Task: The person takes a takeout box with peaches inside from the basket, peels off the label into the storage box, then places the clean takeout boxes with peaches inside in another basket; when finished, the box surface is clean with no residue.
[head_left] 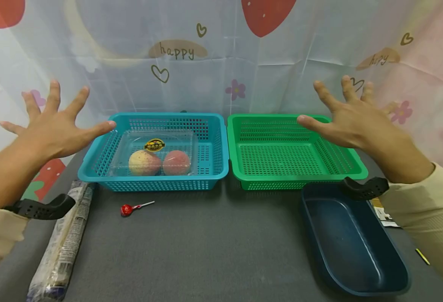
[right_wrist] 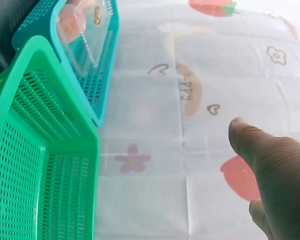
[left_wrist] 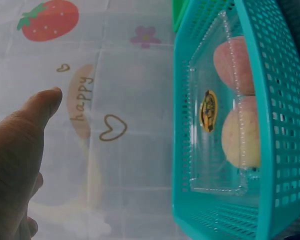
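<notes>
grey table: wrapped long packet at left edge; red lollipop in front of blue basket; dark blue tray at right front, beside green basket. blue basket holds clear box with two peaches.
left hand: fingers spread wide, holding nothing, raised just left of blue basket.
right hand: fingers spread, holding nothing, above green basket's right side.

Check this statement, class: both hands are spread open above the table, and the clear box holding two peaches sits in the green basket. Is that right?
Not quite. The clear box with the two peaches sits in the blue basket, not the green basket, which shows nothing inside; the head view makes this plain. The rest stands: the left hand and right hand are spread open above the table.
</notes>
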Demonstrator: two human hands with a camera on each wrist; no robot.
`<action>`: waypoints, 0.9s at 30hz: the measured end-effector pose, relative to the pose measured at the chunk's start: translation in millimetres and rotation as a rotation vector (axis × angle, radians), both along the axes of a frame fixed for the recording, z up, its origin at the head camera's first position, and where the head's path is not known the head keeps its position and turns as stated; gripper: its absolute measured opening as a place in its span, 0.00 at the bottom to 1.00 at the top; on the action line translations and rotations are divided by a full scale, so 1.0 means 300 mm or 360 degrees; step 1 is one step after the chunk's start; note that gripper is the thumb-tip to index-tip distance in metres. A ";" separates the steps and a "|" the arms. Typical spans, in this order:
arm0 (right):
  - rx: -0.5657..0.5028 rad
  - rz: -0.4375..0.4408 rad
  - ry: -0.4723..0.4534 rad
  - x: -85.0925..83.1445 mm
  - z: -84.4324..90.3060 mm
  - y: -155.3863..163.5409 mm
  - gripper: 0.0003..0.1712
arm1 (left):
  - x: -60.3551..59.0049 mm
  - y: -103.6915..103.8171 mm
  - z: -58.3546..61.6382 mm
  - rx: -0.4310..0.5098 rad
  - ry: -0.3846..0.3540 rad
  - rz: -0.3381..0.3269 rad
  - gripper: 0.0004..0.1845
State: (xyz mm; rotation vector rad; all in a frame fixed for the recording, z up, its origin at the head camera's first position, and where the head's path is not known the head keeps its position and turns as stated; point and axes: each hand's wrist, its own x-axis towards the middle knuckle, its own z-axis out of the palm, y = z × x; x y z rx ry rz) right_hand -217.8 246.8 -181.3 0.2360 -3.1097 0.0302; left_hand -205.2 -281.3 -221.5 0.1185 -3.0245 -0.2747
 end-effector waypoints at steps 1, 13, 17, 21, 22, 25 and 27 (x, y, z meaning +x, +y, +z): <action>0.0002 0.0000 -0.0002 -0.002 0.000 -0.004 0.52 | 0.001 -0.002 -0.004 0.0002 -0.0001 -0.0003 0.55; -0.0018 0.0051 0.0001 -0.023 -0.004 -0.060 0.52 | 0.011 -0.024 -0.063 0.0019 -0.0019 -0.0013 0.54; -0.0018 0.0075 -0.0001 -0.031 -0.008 -0.083 0.52 | 0.014 -0.030 -0.087 0.0036 -0.0020 -0.0028 0.53; -0.0015 0.0100 -0.0011 -0.040 -0.012 -0.105 0.52 | 0.017 -0.035 -0.111 0.0058 -0.0005 -0.0048 0.53; -0.0015 0.0108 -0.0013 -0.042 -0.013 -0.109 0.52 | 0.019 -0.036 -0.117 0.0064 -0.0003 -0.0053 0.53; -0.0024 0.0130 -0.0016 -0.048 -0.018 -0.122 0.52 | 0.025 -0.039 -0.135 0.0081 0.0005 -0.0065 0.52; -0.0032 0.0145 -0.0016 -0.052 -0.022 -0.131 0.52 | 0.030 -0.041 -0.149 0.0093 -0.0001 -0.0070 0.52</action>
